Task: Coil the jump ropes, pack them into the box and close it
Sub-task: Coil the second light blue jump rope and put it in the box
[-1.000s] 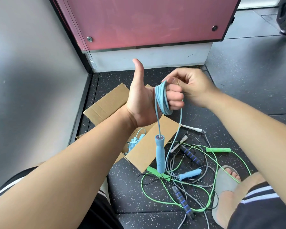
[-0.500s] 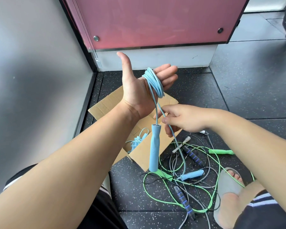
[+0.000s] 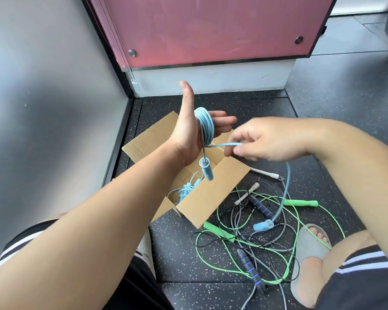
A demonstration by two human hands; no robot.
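The light-blue plastic jump rope (image 3: 203,125) is wound in a tight coil around the straight fingers of the left hand (image 3: 187,139), whose thumb points up. One handle dangles at 6 o'clock. At 3 o'clock the right hand (image 3: 273,143) pinches the free strand between thumb and fingertips. Below the coil, at 6 o'clock, the open brown cardboard box (image 3: 211,193) holds a second coiled blue rope (image 3: 184,190). At 5 o'clock a green-handled green rope (image 3: 300,202) and a grey rope with blue-banded handles (image 3: 249,265) lie tangled on the dark speckled floor (image 3: 255,104).
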